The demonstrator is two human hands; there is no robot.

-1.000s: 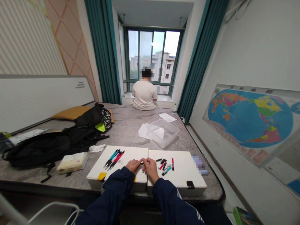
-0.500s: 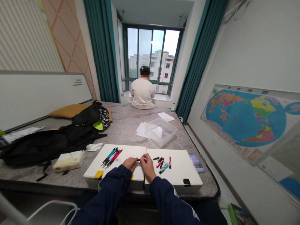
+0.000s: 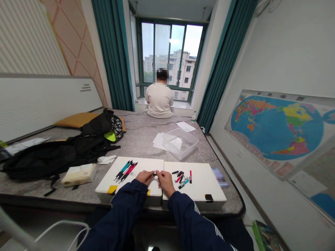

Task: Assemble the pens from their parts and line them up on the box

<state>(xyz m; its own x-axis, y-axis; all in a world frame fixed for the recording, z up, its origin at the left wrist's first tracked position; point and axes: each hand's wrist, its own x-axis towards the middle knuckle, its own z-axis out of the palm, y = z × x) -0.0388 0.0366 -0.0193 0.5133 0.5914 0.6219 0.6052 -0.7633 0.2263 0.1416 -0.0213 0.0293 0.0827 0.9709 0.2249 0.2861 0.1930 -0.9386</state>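
My left hand and my right hand meet above the seam between two white boxes. Both are closed, fingertips pinching a small black pen part between them; most of it is hidden by the fingers. Left of my hands, several assembled pens in blue, black and red lie side by side on the left white box. On the right white box, loose pen parts lie scattered: black, red and blue barrel pieces and small clear or metallic bits.
A clear plastic bin and white papers lie beyond the boxes. To the left are a tissue pack and a black backpack. A person sits by the window, back turned. A blurred object lies at right.
The view has tilted down slightly. My hands have drawn closer together, and less of the black pen part shows between the fingers. The pens and loose parts have not moved.
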